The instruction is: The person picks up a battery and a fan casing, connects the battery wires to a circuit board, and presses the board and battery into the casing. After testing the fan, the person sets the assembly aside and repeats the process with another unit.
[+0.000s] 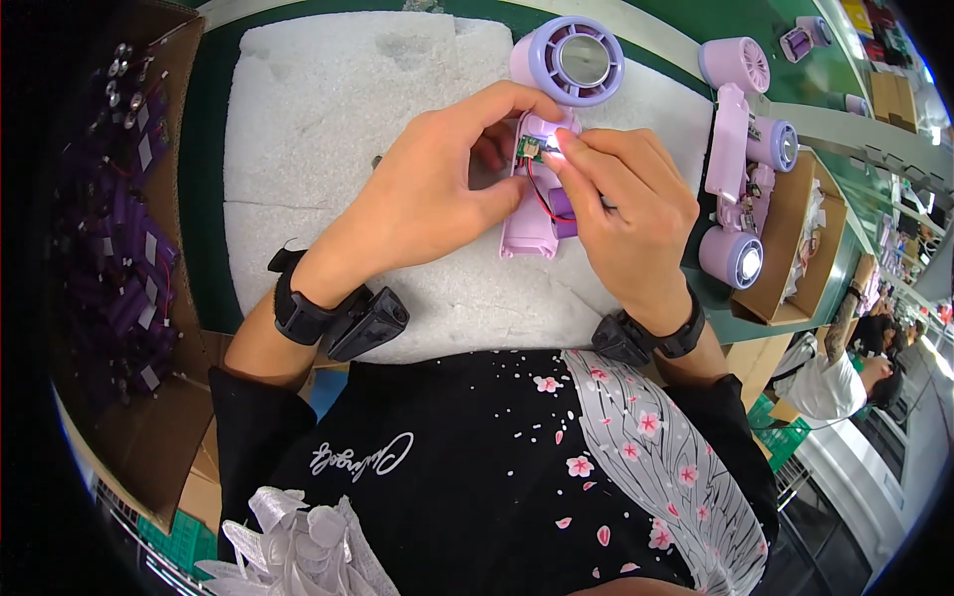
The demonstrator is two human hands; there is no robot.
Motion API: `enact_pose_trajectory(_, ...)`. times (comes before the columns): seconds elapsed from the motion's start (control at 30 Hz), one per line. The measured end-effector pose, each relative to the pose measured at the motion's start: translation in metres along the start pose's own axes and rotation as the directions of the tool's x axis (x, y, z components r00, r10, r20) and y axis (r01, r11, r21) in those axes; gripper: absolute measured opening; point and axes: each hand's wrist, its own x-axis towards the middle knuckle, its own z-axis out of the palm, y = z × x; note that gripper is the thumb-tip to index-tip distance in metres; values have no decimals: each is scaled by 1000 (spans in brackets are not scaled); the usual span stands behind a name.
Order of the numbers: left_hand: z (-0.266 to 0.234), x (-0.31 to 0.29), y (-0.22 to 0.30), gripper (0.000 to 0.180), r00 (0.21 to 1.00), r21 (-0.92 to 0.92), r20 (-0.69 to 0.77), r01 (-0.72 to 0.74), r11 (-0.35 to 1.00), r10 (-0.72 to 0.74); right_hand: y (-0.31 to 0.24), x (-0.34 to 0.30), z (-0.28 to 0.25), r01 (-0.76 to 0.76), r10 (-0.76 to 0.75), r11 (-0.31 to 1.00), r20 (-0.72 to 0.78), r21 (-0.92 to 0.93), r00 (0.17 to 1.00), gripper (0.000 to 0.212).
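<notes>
A light purple handheld fan lies on the white foam pad (318,109), its round head (556,45) pointing away from me. Its handle shell (529,240) is opened, showing a small green circuit board (527,149), red and black wires and a purple battery (562,207). My left hand (427,184) grips the handle from the left, thumb on its edge and fingers around the top. Pinched together over the board, the fingers of my right hand (636,194) hide what they hold; a bright light glows at their tips.
On the left stands a cardboard box (189,89) of purple batteries with wires. Several more purple fans (735,65) lie along the pad's right side, beside another cardboard box (830,233) with white pieces. Farther right, another person (830,377) sits at the bench.
</notes>
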Motion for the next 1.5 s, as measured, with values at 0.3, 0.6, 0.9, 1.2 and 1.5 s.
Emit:
enact_pose_trajectory(0.3,2,6,-5,31,999,-9,-21,30,1000,-30,2,2,0,-19,19,999,-6,32,1000,17)
enact_pose_trajectory(0.6,4,11,-11,23,944,274,-129,-259,926,303,11,4,-10,-392,366,901,159,184,917,18)
enact_pose_trajectory(0.9,-1,8,-10,29,945,233,-27,-311,921,326,10,-9,-53,-117,88,990,319,73,944,21)
enact_pose_trajectory(1.2,1,2,-9,33,994,113,-61,-85,990,92,-2,-38,-45,-44,43,999,239,2,970,16)
enact_pose_trajectory(1.5,13,9,-11,33,987,141,-98,-112,984,127,3,-44,-38,22,-5,996,197,-85,980,13)
